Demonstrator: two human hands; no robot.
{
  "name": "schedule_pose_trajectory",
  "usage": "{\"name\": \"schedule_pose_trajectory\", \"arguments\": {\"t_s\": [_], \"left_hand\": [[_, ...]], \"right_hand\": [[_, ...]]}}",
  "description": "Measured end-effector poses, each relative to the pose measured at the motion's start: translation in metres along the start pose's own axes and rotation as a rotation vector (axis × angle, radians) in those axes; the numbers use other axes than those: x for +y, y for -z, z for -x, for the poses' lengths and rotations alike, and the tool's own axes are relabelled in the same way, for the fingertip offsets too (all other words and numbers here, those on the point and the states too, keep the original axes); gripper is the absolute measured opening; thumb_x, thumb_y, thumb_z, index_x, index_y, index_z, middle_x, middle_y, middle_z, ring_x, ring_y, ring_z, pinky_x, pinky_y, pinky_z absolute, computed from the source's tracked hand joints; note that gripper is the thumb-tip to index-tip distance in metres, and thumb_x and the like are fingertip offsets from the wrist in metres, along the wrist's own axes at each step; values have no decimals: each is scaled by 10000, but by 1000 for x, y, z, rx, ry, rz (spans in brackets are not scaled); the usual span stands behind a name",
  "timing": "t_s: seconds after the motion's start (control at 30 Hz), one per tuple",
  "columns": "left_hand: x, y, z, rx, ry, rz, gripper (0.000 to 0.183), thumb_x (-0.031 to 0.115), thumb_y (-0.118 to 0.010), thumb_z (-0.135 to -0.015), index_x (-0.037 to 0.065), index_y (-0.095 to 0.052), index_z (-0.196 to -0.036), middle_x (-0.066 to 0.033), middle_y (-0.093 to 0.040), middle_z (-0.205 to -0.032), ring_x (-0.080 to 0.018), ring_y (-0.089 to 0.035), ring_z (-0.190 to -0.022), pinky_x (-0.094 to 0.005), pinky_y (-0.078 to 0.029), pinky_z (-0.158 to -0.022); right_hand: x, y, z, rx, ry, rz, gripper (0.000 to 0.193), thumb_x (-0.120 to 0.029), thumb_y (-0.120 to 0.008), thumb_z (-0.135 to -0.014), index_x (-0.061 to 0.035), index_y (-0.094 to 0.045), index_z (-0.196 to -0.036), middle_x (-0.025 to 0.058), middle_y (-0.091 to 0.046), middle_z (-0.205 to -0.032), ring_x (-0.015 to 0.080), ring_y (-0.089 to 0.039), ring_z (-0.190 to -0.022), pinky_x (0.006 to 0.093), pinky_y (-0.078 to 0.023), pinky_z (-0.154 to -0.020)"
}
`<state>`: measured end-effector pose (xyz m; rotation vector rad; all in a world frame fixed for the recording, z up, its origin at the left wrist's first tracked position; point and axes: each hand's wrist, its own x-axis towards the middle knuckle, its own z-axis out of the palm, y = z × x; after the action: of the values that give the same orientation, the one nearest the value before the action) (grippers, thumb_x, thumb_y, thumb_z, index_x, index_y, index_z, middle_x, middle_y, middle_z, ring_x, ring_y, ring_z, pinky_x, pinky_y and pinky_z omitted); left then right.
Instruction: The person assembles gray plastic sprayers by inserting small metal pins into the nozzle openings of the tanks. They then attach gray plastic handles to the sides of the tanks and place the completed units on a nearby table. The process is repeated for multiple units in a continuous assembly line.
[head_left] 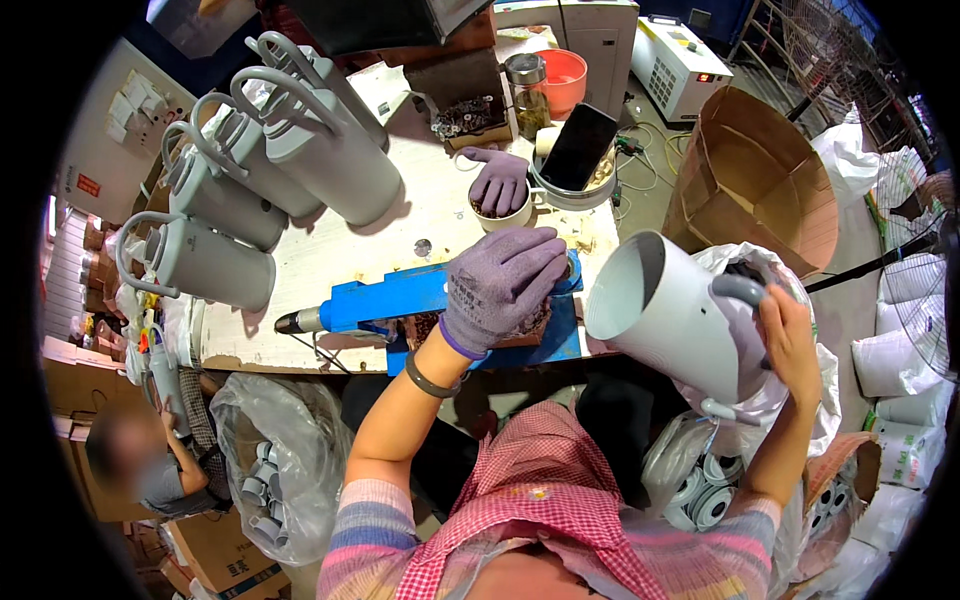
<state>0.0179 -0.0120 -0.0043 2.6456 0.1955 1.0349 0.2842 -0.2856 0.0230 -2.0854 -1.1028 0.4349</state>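
Pitcher handle (738,290): being clasped by right hand (790,345), seemingly for balance.
Left hand (505,285): being held over blue fixture (400,301); grip unclear.

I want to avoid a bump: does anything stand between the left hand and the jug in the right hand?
The right end of the blue tool shows between the left hand and the jug; nothing else visible stands in that gap.

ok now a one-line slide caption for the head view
Gloved left hand over a blue device, bare right hand holding a tilted grey jug.
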Motion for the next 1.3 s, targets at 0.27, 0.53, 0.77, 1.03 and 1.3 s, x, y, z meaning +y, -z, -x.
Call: {"name": "schedule_pose_trajectory", "arguments": {"t_s": [0.27,0.53,0.77,1.03,1.3], "left_hand": [[17,11,31,234,652,708,598,122,-676,-917,-30,-428,-1439,-157,-620,-1261,-228,-606,-1150,-364,-500,-994],[28,4,38,141,1022,912,352,233,-615,-976,-39,-631,-1199,-42,-682,-942,-76,-599,-803,-227,-509,-706],[23,-8,37,67,1000,740,423,346,-553,-1009,-57,-683,-1005,-73,-680,-769,-108,-604,-687,-285,-505,-651],[25,-6,33,94,992,742,359,278,-569,-996,-66,-673,-1006,-89,-710,-813,-123,-622,-718,-297,-504,-663],[23,-5,36,38,1011,812,357,283,-543,-1012,-45,-655,-1096,-146,-716,-897,-170,-666,-806,-326,-522,-752]], "right_hand": [[-127,-10,-87,-249,354,286,427,-403,-553,-973,1,-618,-851,242,-565,-683,423,-552,-645,458,-445,-609],[-153,-65,-113,-316,427,483,566,-571,-550,-922,-16,-649,-875,242,-626,-679,437,-627,-694,504,-488,-649],[-148,-70,-116,-293,436,408,567,-558,-545,-932,-19,-652,-790,227,-594,-615,426,-609,-632,502,-474,-600],[-151,-72,-113,-363,497,465,589,-554,-581,-908,-17,-635,-672,220,-569,-563,417,-586,-557,475,-475,-550],[-144,-78,-113,-343,532,493,539,-513,-600,-899,-16,-608,-690,212,-555,-566,410,-572,-551,461,-465,-548]]}}
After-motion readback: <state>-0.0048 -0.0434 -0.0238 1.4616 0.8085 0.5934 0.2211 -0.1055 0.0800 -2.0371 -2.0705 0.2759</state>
